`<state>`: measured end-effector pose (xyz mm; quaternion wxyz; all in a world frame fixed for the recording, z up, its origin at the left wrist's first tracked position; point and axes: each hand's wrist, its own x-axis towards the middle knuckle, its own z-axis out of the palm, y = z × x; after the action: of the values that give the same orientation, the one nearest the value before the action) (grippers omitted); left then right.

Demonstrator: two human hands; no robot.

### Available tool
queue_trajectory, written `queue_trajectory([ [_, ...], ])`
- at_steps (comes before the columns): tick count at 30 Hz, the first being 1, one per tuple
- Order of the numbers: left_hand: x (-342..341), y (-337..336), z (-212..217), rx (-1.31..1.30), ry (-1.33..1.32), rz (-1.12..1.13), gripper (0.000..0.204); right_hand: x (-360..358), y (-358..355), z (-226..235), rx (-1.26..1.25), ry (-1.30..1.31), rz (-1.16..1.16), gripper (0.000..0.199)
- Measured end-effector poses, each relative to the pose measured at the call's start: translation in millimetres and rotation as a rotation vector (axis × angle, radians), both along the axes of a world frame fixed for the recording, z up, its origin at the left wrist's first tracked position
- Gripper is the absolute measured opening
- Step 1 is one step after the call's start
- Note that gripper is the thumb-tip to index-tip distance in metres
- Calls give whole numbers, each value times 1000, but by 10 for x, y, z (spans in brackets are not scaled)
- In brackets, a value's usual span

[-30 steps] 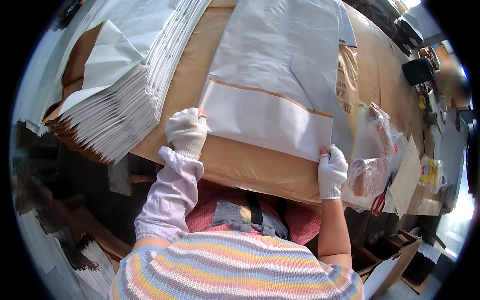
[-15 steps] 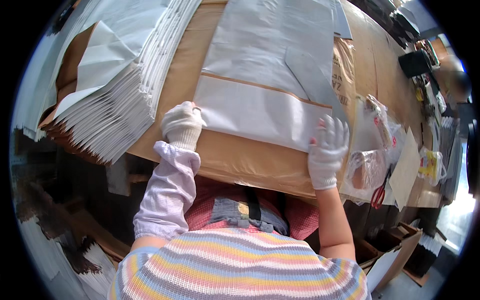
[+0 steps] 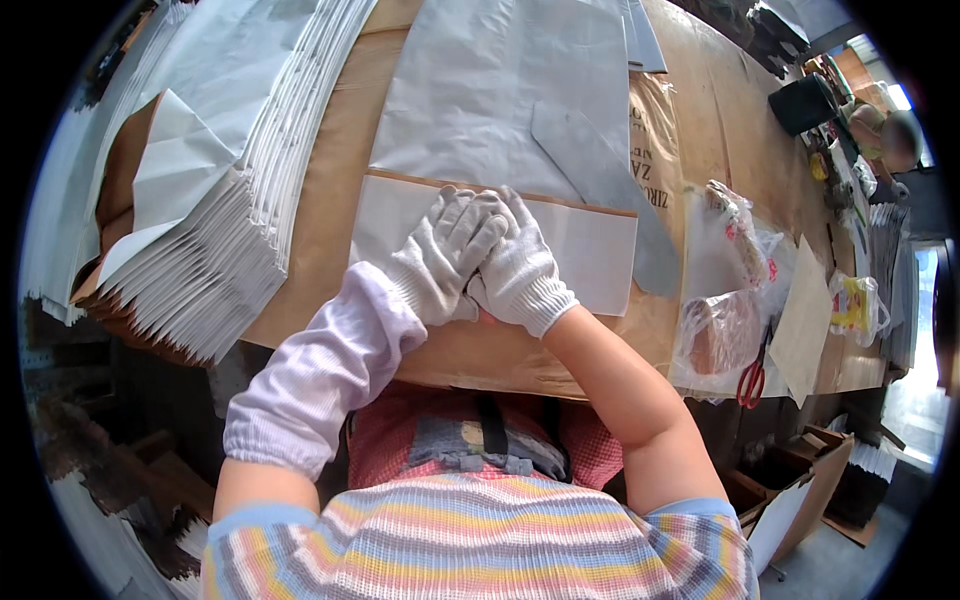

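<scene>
A large white paper sack (image 3: 490,90) lies flat in front of me, its near end folded over into a white band (image 3: 590,250) with a brown edge. My left hand (image 3: 437,258), in a white knit glove, presses flat on this band with fingers stretched out. Against it, near the middle of the band, lies my gloved right hand (image 3: 522,262), also flat, and the fingers of both hands meet and partly overlap. A grey flat strip with an angled end (image 3: 600,185) rests on the sack to the right.
On the left stands a thick stack of folded white paper sacks (image 3: 215,250). Brown paper (image 3: 300,200) covers the table. To the right are clear plastic wrapping (image 3: 720,335), red-handled scissors (image 3: 752,380) and a cream sheet (image 3: 798,320). Another person (image 3: 885,140) is at the far right.
Both hands have come inward from the two ends of the folded band to its middle, where they now touch. My left hand has gone from closed at the edge to flat.
</scene>
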<state>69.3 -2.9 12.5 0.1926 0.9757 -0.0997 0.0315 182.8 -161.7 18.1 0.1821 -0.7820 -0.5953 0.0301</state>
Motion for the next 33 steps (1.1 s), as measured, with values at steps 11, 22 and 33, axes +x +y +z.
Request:
queue_trajectory([
  [11,-642,634,-31,329,-53,320,108,443,-1370,-231,66,-143,-313,95],
  [22,-218,331,1198,175,-181,151,78,-201,-1618,185,270,-95,-374,57],
  [33,-608,70,1394,165,-219,155,84,-474,-454,936,382,-118,-151,64],
])
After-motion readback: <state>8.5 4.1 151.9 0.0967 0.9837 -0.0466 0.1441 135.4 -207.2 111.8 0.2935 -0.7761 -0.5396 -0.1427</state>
